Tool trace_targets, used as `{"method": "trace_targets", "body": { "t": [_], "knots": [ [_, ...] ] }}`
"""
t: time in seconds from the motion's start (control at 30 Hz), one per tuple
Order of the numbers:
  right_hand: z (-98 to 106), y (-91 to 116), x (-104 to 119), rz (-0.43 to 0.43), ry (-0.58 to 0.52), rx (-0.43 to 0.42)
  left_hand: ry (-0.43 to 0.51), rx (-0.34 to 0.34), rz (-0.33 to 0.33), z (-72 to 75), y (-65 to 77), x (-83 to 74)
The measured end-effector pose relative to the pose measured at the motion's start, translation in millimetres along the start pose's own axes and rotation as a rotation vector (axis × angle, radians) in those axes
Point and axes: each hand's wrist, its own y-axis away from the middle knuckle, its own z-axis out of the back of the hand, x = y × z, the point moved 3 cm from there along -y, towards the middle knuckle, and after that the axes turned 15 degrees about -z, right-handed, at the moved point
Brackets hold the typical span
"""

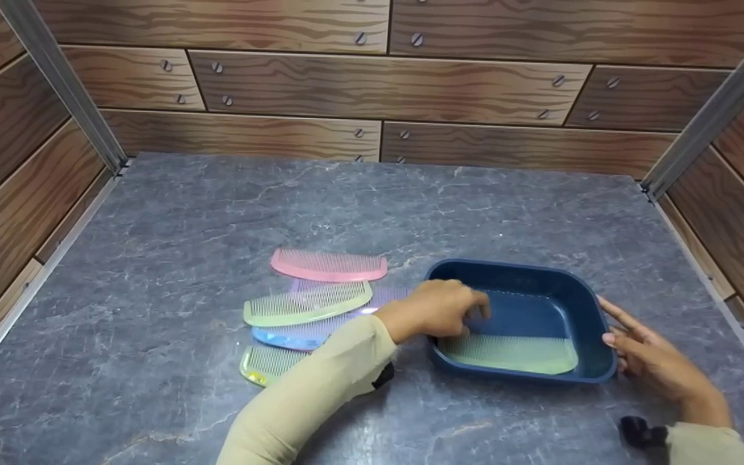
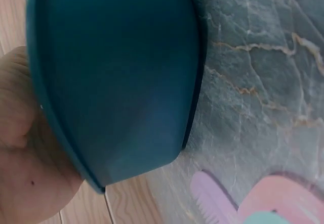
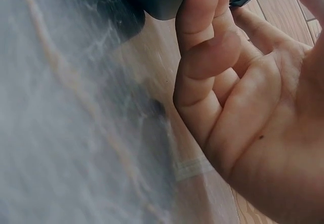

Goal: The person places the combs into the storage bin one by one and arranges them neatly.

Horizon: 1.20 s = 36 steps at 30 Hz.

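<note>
My left hand [image 1: 440, 307] reaches over the left rim of a dark blue plastic tub [image 1: 566, 303], its fingers bent down inside. A pale green comb [image 1: 514, 354] lies along the tub's near side, close to those fingertips; a gap shows between thumb and fingers. In the left wrist view the tub's outer wall [image 2: 121, 82] hides the fingertips. At the tub's right end, my right hand [image 1: 656, 358] grips the rim, thumb on top and fingers against the outside. The right wrist view shows its curled fingers [image 3: 207, 57] under the tub's edge.
Left of the tub lie several combs: a pink one [image 1: 330, 266], a light green one [image 1: 307, 305] over purple [image 1: 388, 297] and blue ones [image 1: 281, 337], and another green one [image 1: 268, 365] partly behind the left sleeve. Wood-patterned panels [image 1: 385, 87] enclose the grey marbled tabletop [image 1: 172, 258].
</note>
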Motion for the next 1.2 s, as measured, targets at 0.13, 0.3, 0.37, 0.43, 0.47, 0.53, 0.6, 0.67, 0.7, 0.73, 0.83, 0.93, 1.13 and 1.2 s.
{"method": "trace_targets", "body": {
  "t": [0.13,0.3,0.37,0.43,0.47,0.53,0.6,0.67,0.7,0.73,0.83,0.93,1.13,1.2],
  "knots": [
    [0.7,0.3,-1.0,0.019,-0.024,0.022,0.055,-0.057,-0.027,6.8,7.7,1.0],
    [1.0,0.2,-1.2,0.050,-0.020,0.038,0.130,-0.129,-0.031,18.2,20.7,6.1],
    [0.6,0.0,-1.2,0.059,-0.026,0.047,0.171,-0.157,-0.024,22.0,26.9,10.0],
    [0.5,-0.1,-1.1,0.061,-0.035,0.056,0.210,-0.184,-0.018,24.8,33.8,14.8],
    [0.6,-0.1,-1.1,0.061,-0.037,0.056,0.227,-0.200,-0.015,26.1,37.7,17.6],
    [0.8,-0.1,-1.1,0.056,-0.043,0.054,0.259,-0.229,-0.005,27.7,46.6,23.6],
    [0.9,-0.2,-1.1,0.051,-0.040,0.048,0.284,-0.251,0.003,28.8,57.0,29.9],
    [0.8,-0.6,-0.9,0.045,-0.030,0.039,0.311,-0.268,0.019,29.5,69.4,36.6],
    [0.7,-0.9,-0.8,0.042,-0.024,0.035,0.323,-0.274,0.029,29.7,76.0,40.0],
    [0.6,-1.2,-0.5,0.042,-0.020,0.035,0.334,-0.279,0.040,30.1,82.7,43.5],
    [0.0,-1.8,-0.2,0.047,-0.016,0.037,0.354,-0.298,0.075,31.4,102.9,53.7],
    [-0.4,-1.6,-0.3,0.057,-0.026,0.048,0.356,-0.322,0.094,32.6,121.0,63.3],
    [-0.4,-0.2,0.4,0.055,0.000,0.055,0.354,-0.373,0.163,32.1,154.3,77.6],
    [-0.2,0.7,1.2,0.053,0.007,0.065,0.355,-0.393,0.188,32.4,165.5,81.3]
  ]
}}
